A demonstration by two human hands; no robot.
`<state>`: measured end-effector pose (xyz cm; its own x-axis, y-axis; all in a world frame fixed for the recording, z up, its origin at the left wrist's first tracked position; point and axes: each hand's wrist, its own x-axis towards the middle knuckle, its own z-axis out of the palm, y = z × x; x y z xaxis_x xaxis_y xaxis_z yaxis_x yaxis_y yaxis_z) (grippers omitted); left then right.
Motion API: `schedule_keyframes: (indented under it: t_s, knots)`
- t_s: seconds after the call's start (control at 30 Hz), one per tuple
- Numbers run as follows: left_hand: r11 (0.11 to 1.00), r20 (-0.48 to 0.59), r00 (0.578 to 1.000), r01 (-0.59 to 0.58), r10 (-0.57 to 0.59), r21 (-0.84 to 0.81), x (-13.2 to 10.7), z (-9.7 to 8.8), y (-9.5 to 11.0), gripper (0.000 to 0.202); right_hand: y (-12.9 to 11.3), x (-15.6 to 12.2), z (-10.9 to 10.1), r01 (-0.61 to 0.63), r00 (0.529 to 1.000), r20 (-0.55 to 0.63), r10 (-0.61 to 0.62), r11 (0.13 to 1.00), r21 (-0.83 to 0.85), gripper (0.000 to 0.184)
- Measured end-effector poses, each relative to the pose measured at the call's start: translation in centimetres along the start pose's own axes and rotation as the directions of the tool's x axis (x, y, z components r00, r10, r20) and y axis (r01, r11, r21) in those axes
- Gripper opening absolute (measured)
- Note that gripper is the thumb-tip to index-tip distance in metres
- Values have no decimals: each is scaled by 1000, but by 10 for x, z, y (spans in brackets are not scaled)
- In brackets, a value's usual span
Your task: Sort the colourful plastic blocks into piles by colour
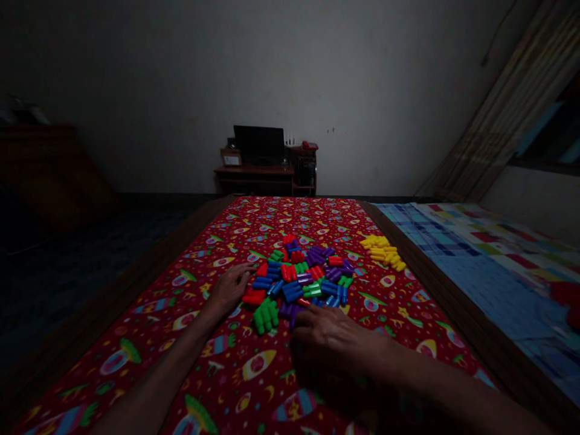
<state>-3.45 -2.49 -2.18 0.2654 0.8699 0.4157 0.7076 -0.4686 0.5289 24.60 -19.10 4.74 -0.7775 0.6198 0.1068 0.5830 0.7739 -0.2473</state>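
Note:
A pile of plastic toy blocks, each like several joined tubes, lies on the red patterned cloth (258, 362). In it are blue blocks (292, 292), red blocks (289, 273), purple blocks (316, 256) and green blocks (266, 316). My left hand (230, 286) rests at the pile's left edge, fingers stretched loosely towards the red and blue blocks. Over the pile's near edge is my right hand (328, 329), its fingers curled down beside a purple block (290, 311). The undersides of those fingers are hidden, so any piece in them does not show.
A separate heap of yellow blocks (384, 251) lies near the cloth's right edge. Beyond the far end stands a low desk (254, 171) with a monitor (259, 144). On the right is a blue patterned mat (471, 278); at far left, a wooden cabinet (45, 175).

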Motion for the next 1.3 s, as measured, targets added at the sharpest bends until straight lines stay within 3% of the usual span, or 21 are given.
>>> schedule_keyframes:
  t_s: [0.1,0.23,0.4,0.53,0.6,0.7,0.8,0.87,1.0,1.2,1.3]
  knots:
    - [1000,-12,1000,1,-1,2,0,1,-1,40,-1,-17,17,-17,999,-44,16,999,-33,40]
    - [1000,-14,1000,-12,12,7,1,2,-3,39,1,-26,20,-7,999,-40,7,1000,1,46]
    - [1000,-9,1000,-15,16,13,1,1,-3,41,3,-30,11,-30,998,-51,37,992,123,37]
    - [1000,0,1000,-23,23,0,0,0,-2,40,38,-31,-15,-41,985,-155,75,977,211,32]
    - [1000,-1,1000,-23,23,-7,0,0,-1,41,75,-34,-31,-125,923,-335,190,971,205,35]
    - [1000,-8,1000,-14,14,2,0,0,-1,41,137,-44,-50,-396,686,-585,433,897,199,31]
    - [1000,-9,1000,-6,6,10,1,0,0,41,186,-56,-58,-589,494,-649,579,772,241,33]
    - [1000,-8,1000,-4,4,2,1,0,0,40,203,-61,-59,-642,446,-643,623,723,256,34]
    - [1000,-4,1000,-2,1,-22,0,-1,2,38,201,-50,-52,-614,466,-647,603,747,254,33]
    - [999,-2,1000,24,-24,-34,-2,-3,5,37,172,4,-16,-422,657,-528,538,843,333,42]
    - [999,-11,1000,18,-19,-34,-2,-4,7,36,168,26,1,-420,697,-434,570,816,398,53]
